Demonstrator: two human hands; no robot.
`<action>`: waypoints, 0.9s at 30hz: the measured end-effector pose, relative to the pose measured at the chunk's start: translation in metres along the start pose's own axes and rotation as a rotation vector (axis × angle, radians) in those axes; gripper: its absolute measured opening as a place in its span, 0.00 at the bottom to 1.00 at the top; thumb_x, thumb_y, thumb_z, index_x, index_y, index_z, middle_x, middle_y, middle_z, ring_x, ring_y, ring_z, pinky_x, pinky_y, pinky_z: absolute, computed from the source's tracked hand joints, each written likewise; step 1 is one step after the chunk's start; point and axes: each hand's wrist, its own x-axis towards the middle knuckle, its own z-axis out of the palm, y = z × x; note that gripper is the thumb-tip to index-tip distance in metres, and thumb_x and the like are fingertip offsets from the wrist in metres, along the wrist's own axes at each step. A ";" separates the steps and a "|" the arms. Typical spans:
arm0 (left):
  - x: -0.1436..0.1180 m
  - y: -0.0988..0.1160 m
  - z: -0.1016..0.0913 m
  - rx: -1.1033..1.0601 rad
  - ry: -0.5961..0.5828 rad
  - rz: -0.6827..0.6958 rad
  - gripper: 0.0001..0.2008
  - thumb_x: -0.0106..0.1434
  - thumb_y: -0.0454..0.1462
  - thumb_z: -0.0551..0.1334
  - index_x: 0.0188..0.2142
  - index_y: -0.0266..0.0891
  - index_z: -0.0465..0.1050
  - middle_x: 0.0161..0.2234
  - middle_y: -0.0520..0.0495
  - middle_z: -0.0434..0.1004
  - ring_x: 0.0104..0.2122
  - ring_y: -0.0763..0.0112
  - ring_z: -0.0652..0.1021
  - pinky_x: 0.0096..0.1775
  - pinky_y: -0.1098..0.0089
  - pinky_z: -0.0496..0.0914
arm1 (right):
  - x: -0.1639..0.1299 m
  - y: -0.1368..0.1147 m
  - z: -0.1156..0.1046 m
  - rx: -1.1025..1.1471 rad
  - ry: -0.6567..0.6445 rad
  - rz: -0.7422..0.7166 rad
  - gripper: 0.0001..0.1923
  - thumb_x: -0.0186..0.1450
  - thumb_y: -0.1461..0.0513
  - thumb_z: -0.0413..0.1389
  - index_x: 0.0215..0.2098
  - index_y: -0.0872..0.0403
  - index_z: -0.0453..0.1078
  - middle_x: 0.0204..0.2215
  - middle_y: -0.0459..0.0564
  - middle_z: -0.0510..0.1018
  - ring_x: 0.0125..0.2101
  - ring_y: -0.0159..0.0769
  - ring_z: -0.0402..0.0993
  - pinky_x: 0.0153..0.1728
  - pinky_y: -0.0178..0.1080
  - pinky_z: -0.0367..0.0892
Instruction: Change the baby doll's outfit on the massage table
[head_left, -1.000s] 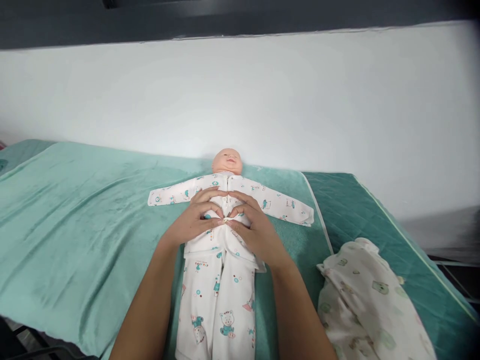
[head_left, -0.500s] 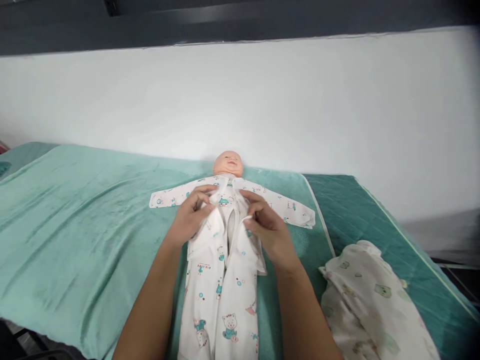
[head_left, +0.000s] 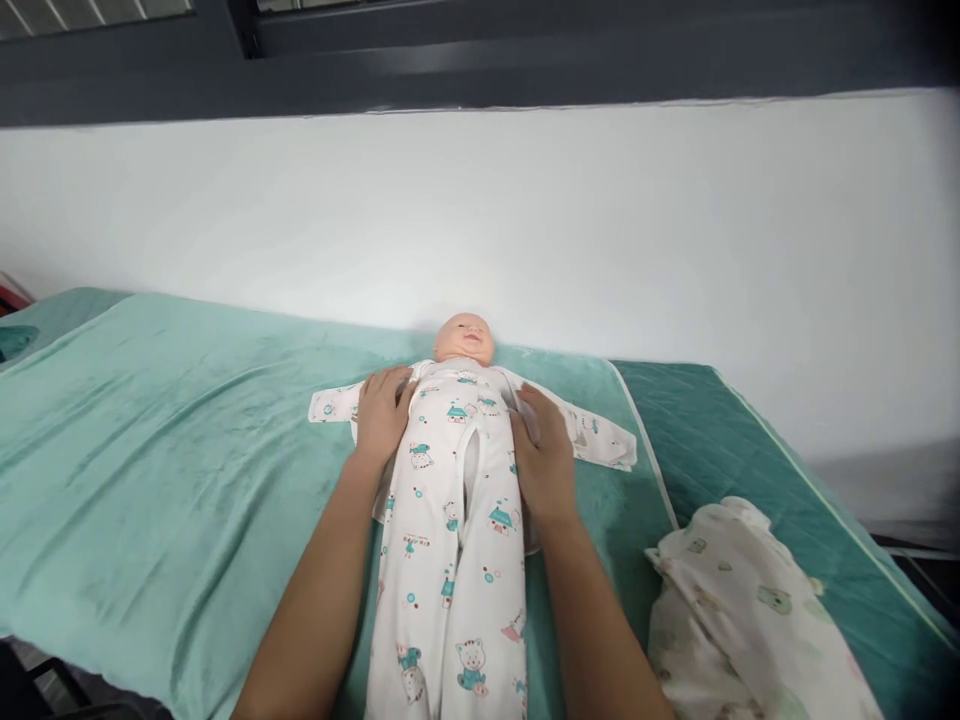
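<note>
A baby doll (head_left: pixel 465 338) lies on its back, head toward the wall, in a white printed top (head_left: pixel 607 438) with both sleeves spread sideways. White printed baby pants (head_left: pixel 450 560) cover its front from the upper chest down, with an open slit at the crotch. My left hand (head_left: pixel 384 415) rests along one side of the doll's torso, fingers extended over the top's cloth. On the other side, my right hand (head_left: pixel 546 455) lies against the pants and top, thumb apart from slightly bent fingers. Both hands are open. Parts of the top are hidden beneath the pants and hands.
A light green blanket (head_left: pixel 225 450) covers the table under the doll. At the right is a darker green quilted mat (head_left: pixel 675 430) with a crumpled white patterned cloth (head_left: pixel 750 610) on it. A white wall (head_left: pixel 525 220) stands behind.
The top's front panels, held over the pants before, now lie out at the sides. My hands have moved apart to the doll's flanks and let go. The view has tilted up slightly.
</note>
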 end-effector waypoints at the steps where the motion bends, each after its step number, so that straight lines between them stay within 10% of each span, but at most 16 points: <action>1: 0.004 -0.001 0.001 0.060 -0.044 0.020 0.13 0.70 0.40 0.57 0.51 0.43 0.73 0.52 0.45 0.79 0.55 0.61 0.74 0.60 0.58 0.63 | 0.004 0.005 0.004 -0.057 -0.050 -0.002 0.19 0.69 0.57 0.50 0.57 0.51 0.68 0.59 0.55 0.72 0.61 0.43 0.66 0.62 0.52 0.60; 9: 0.027 -0.003 -0.004 0.306 -0.134 -0.095 0.14 0.67 0.36 0.56 0.50 0.47 0.75 0.48 0.47 0.81 0.47 0.59 0.79 0.47 0.64 0.69 | 0.055 0.024 0.015 -0.549 -0.191 0.013 0.23 0.70 0.61 0.42 0.54 0.51 0.74 0.52 0.54 0.79 0.51 0.47 0.74 0.53 0.50 0.65; 16: 0.036 -0.041 -0.031 0.211 -0.030 -0.549 0.17 0.61 0.29 0.54 0.45 0.46 0.76 0.42 0.48 0.83 0.41 0.62 0.80 0.43 0.65 0.71 | 0.090 0.047 -0.002 -0.565 -0.269 0.281 0.22 0.66 0.61 0.47 0.52 0.52 0.76 0.48 0.56 0.80 0.50 0.49 0.76 0.50 0.48 0.68; 21: 0.034 -0.022 -0.032 -0.069 0.004 -0.124 0.19 0.61 0.28 0.53 0.47 0.42 0.76 0.48 0.47 0.79 0.49 0.67 0.78 0.54 0.65 0.70 | 0.070 0.005 0.008 -0.284 -0.138 -0.123 0.21 0.65 0.61 0.48 0.54 0.54 0.71 0.53 0.56 0.75 0.55 0.46 0.70 0.57 0.50 0.65; 27: 0.026 0.001 -0.022 0.151 -0.344 -0.004 0.22 0.63 0.31 0.55 0.55 0.46 0.73 0.55 0.47 0.77 0.55 0.57 0.74 0.55 0.57 0.69 | 0.057 -0.071 0.043 -0.304 -0.603 -0.274 0.16 0.70 0.61 0.47 0.54 0.51 0.69 0.54 0.54 0.75 0.57 0.43 0.68 0.59 0.47 0.63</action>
